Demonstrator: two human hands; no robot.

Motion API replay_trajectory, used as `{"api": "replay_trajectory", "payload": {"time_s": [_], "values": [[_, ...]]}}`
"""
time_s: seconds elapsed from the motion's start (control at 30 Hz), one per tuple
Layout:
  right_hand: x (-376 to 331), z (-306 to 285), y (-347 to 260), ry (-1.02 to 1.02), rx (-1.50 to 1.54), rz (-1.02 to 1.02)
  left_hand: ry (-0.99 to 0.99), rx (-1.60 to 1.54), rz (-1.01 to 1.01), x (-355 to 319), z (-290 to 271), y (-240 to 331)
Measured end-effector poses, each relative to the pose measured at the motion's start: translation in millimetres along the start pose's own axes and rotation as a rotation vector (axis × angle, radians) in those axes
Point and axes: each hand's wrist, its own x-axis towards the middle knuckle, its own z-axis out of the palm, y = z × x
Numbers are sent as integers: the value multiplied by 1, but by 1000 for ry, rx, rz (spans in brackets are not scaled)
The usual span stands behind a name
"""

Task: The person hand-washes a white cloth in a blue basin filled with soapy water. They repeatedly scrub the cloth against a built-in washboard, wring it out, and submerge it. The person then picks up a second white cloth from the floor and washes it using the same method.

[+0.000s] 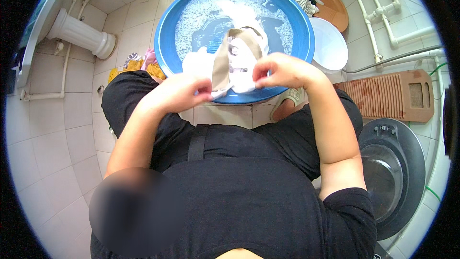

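Your fingertips vanish into the wet garment (235, 64); a blurred patch covers your left elbow; foam hides the blue basin's (165, 43) contents.

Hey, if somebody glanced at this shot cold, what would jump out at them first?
Probably the big blue basin of sudsy water at top centre, set on the tiled floor. Right at its near rim, the left hand and right hand grip a wet white and beige garment between them. After that, the brown ribbed washboard on the right, with a round dark lid just below it.
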Motion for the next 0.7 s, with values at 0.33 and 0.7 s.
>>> {"api": "replay_trajectory", "payload": {"time_s": [0.33,0.7], "values": [[36,24,60,720,-75,356,405,-40,-353,57,39,-26],[35,-7,64,745,823,107,724,-1947,35,48,25,-71]]}}
